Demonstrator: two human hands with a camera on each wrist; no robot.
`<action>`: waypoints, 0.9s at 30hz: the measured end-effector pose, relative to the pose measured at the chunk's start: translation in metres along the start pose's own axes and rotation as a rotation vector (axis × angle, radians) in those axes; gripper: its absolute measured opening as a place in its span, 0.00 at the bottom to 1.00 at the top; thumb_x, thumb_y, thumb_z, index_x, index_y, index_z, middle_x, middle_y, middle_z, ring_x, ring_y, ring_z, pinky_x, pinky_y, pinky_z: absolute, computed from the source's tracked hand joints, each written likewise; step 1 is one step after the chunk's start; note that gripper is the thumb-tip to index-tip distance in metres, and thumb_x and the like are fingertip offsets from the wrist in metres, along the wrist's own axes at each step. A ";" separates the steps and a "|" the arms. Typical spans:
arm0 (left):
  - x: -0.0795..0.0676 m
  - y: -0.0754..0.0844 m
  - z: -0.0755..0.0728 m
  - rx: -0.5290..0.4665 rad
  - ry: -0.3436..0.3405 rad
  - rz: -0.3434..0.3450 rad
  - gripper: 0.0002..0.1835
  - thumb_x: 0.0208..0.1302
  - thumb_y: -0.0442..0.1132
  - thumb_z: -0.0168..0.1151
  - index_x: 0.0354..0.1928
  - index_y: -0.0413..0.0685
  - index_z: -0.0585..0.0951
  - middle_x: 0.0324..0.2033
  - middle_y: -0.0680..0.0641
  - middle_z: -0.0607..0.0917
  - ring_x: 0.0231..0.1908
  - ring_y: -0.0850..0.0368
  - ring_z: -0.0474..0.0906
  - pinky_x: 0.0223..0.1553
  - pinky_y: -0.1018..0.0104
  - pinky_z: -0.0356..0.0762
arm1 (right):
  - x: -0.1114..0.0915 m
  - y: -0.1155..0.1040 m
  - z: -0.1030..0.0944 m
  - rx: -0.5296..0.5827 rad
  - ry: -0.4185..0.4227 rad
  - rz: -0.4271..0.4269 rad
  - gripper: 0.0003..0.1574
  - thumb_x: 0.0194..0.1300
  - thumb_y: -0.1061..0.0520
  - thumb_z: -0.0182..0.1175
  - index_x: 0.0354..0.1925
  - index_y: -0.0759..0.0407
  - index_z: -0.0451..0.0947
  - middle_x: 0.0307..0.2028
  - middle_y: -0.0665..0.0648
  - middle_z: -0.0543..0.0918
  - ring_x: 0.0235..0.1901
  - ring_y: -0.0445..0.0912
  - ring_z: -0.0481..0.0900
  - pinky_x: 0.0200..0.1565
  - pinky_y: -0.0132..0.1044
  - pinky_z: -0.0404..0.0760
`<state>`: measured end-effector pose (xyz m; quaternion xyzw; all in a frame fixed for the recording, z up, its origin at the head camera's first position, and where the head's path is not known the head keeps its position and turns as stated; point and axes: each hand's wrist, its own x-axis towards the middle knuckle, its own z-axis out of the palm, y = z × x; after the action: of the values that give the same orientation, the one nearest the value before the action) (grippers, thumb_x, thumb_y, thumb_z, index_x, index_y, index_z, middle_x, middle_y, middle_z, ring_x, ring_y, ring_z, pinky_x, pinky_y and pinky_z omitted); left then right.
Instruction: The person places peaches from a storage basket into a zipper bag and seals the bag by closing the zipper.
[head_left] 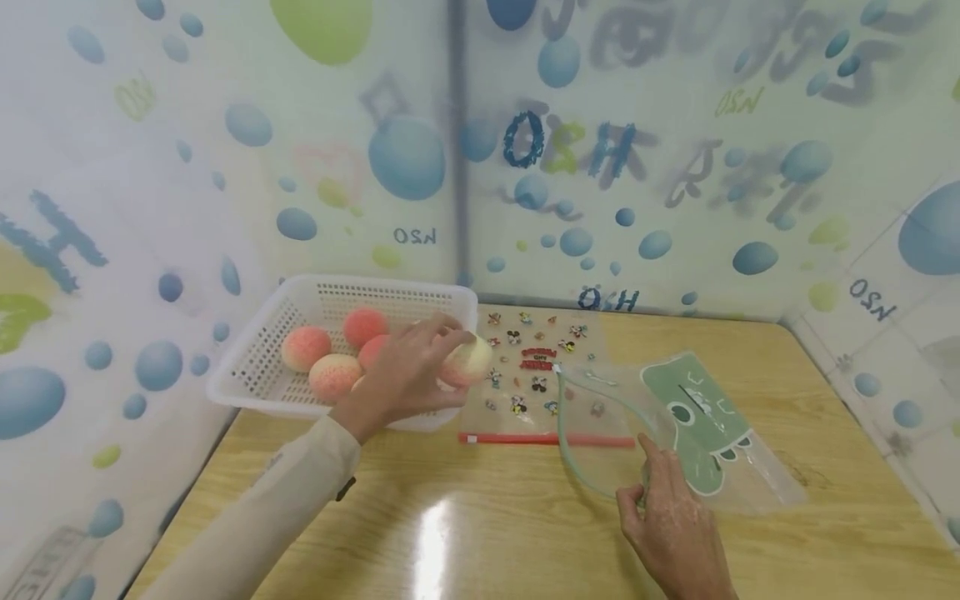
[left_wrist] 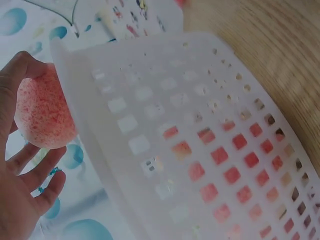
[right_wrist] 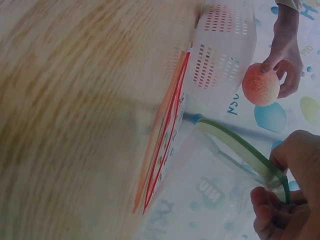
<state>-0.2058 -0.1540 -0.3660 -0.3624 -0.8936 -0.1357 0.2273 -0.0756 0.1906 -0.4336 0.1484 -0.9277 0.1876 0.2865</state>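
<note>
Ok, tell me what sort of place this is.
Probably a small indoor work booth: bubble-printed walls stand around a wooden table, on which sit a basket of peaches and plastic bags.

The right hand (right_wrist: 295, 182) pinches a clear bag (right_wrist: 212, 170) by its green rim (right_wrist: 245, 146); over there, the left hand (right_wrist: 287, 62) holds a peach (right_wrist: 260, 86).

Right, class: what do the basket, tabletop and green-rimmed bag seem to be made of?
Basket: probably moulded plastic, white and satin; regular holes, smooth rim.
Tabletop: wood or wood-look laminate, glossy; visible grain, bright reflection.
Green-rimmed bag: likely clear, shiny plastic film; tabletop shows through.
</note>
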 end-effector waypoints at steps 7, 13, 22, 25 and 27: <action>0.004 0.022 0.009 -0.012 0.052 0.099 0.32 0.46 0.54 0.75 0.55 0.51 0.81 0.52 0.45 0.81 0.49 0.50 0.79 0.50 0.50 0.78 | 0.002 0.000 0.002 -0.004 0.018 -0.009 0.38 0.48 0.65 0.59 0.61 0.72 0.70 0.35 0.63 0.74 0.19 0.44 0.64 0.13 0.36 0.67; 0.011 0.041 0.026 -0.046 0.038 0.127 0.30 0.50 0.54 0.75 0.55 0.53 0.81 0.52 0.47 0.80 0.53 0.52 0.77 0.53 0.52 0.75 | 0.001 0.000 0.004 0.008 0.042 -0.017 0.37 0.48 0.65 0.57 0.60 0.73 0.71 0.34 0.62 0.74 0.18 0.43 0.64 0.12 0.36 0.67; 0.012 0.063 0.052 -0.063 0.022 0.191 0.34 0.47 0.55 0.77 0.57 0.54 0.81 0.54 0.48 0.81 0.55 0.51 0.76 0.57 0.55 0.74 | -0.003 0.000 0.006 0.011 0.054 -0.041 0.37 0.48 0.64 0.55 0.59 0.74 0.71 0.32 0.60 0.72 0.19 0.41 0.62 0.12 0.33 0.65; 0.012 0.072 0.059 -0.041 -0.015 0.225 0.35 0.49 0.57 0.77 0.61 0.55 0.81 0.59 0.47 0.81 0.57 0.49 0.77 0.57 0.54 0.75 | -0.003 0.000 0.007 0.004 0.049 -0.048 0.37 0.48 0.63 0.55 0.59 0.74 0.71 0.32 0.59 0.71 0.20 0.42 0.62 0.13 0.34 0.66; 0.012 0.077 0.063 -0.031 -0.055 0.242 0.36 0.51 0.57 0.76 0.63 0.56 0.80 0.63 0.48 0.79 0.59 0.49 0.76 0.58 0.54 0.75 | -0.003 0.000 0.007 0.000 0.048 -0.051 0.37 0.48 0.63 0.54 0.59 0.74 0.71 0.32 0.58 0.71 0.21 0.42 0.63 0.14 0.36 0.68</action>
<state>-0.1781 -0.0668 -0.4077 -0.4745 -0.8471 -0.1111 0.2118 -0.0766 0.1882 -0.4412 0.1673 -0.9166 0.1840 0.3132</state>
